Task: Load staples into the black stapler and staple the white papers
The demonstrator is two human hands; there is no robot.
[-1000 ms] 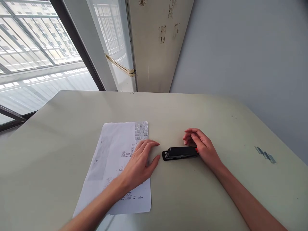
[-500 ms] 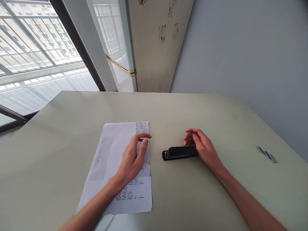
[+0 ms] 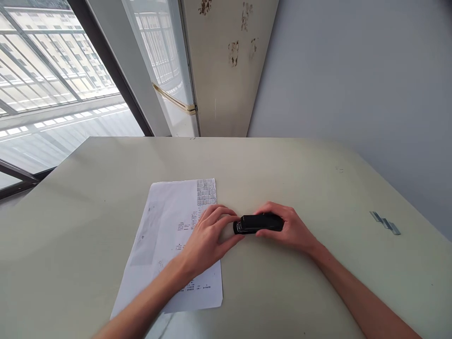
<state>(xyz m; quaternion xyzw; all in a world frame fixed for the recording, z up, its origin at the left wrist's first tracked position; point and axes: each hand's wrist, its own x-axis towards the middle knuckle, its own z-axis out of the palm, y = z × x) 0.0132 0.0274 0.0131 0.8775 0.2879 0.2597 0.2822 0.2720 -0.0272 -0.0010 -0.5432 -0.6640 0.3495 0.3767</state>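
A black stapler [image 3: 259, 223] lies on the pale table, to the right of some printed sheets of paper [image 3: 158, 226]. My right hand [image 3: 287, 226] grips the stapler's right end, fingers along its far side and thumb on the near side. Over the right part of the paper is my left hand [image 3: 212, 233], its fingers and thumb apart around the stapler's left end. The fingertips come very close to the stapler; whether they touch it I cannot tell. Part of the print is hidden under my left hand and forearm.
Several strips of staples [image 3: 385, 223] lie on the table [image 3: 300, 174] at the right. Behind the table stand a stained cream panel [image 3: 226, 94], a door with a handle and a grey wall. A window is at the left.
My right hand has closed on the stapler, which now sits slightly further left in view. My left hand has moved right, from over the paper to the stapler's left end, with its fingers spread.
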